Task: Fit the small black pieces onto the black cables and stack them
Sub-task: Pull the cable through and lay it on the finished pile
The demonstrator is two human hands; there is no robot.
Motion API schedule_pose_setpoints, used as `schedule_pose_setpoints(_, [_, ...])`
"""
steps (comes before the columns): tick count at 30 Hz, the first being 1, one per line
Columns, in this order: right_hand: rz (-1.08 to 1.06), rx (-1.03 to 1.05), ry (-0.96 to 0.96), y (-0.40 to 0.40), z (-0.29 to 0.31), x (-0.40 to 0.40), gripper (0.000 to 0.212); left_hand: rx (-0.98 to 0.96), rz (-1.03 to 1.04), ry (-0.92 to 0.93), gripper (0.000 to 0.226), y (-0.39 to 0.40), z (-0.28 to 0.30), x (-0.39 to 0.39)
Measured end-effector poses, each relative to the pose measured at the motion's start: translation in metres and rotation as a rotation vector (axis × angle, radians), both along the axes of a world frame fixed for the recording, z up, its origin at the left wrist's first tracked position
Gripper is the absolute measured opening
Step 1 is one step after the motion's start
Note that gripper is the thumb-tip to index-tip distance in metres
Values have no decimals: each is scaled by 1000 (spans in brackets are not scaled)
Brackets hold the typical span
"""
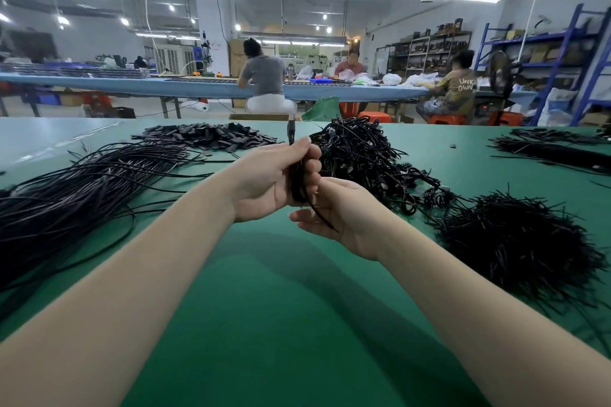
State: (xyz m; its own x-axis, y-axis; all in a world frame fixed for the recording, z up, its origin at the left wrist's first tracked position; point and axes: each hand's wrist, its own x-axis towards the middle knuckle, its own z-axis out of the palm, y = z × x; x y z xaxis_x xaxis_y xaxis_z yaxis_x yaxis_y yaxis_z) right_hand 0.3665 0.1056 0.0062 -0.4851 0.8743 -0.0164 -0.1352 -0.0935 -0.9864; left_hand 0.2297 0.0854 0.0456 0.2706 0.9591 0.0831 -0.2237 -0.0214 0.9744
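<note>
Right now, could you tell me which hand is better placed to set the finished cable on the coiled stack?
Probably the right hand: it lies open beneath the cable, nearest the coiled stack on its side. The left hand grips the cable, so it would have to cross over.

Most of the cable [299, 175] is hidden inside the curled left hand [267, 178]; only its top end and lower tail show. Whether a small piece sits on that top end is too small to tell. The right hand [337, 211] has its fingertips hidden behind the left hand. The cable bundle [66, 195] at left and the pile [515, 241] at right are cut by the frame edges.
</note>
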Motion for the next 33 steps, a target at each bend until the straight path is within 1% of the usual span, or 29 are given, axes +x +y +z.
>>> schedule_pose_setpoints(3, [2, 33, -4, -3, -2, -2, 14, -16, 46, 65, 29, 0, 3, -2])
schedule_pose_setpoints(6, [-1, 33, 27, -6, -3, -6, 15, -49, 79, 11, 29, -2, 7, -3])
schedule_pose_setpoints(8, [-39, 57, 23, -5, -3, -9, 15, -56, 104, 32, 29, -3, 9, -5])
schedule_pose_setpoints(9, [-65, 74, 5, -4, -4, -9, 14, -53, 126, 95, 30, -3, 10, -6])
schedule_pose_setpoints(12, [-122, 95, -19, -1, -4, -8, 17, -10, 238, 403, 35, -2, 10, -10])
schedule_pose_setpoints(14, [-134, 144, -77, 0, -4, -6, 22, 0, 291, 509, 39, 0, 8, -11])
schedule_pose_setpoints(16, [-111, 215, -170, 0, -6, -6, 22, -14, 276, 466, 42, 1, 5, -9])
schedule_pose_setpoints(18, [-66, 247, -213, -2, -8, -9, 22, -24, 222, 336, 40, 2, 1, -5])
schedule_pose_setpoints(20, [-24, 213, -184, -3, -8, -10, 30, -6, 187, 231, 34, 3, -1, -1])
schedule_pose_setpoints(21, [3, 188, -158, -4, -7, -10, 36, 11, 190, 214, 33, 4, -3, 0])
schedule_pose_setpoints(23, [71, 187, -139, -6, -7, -9, 43, 27, 220, 215, 33, 5, -5, 3])
schedule_pose_setpoints(26, [96, 260, -170, -8, -9, -10, 35, 19, 216, 210, 32, 4, -8, 4])
schedule_pose_setpoints(29, [50, 373, -263, -10, -9, -11, 28, 43, 212, 254, 33, 5, -11, 3])
schedule_pose_setpoints(31, [11, 437, -340, -10, -8, -14, 27, 46, 229, 263, 34, 8, -15, 4])
schedule_pose_setpoints(33, [-70, 558, -484, -9, -10, -17, 28, 33, 249, 267, 35, 9, -19, 7])
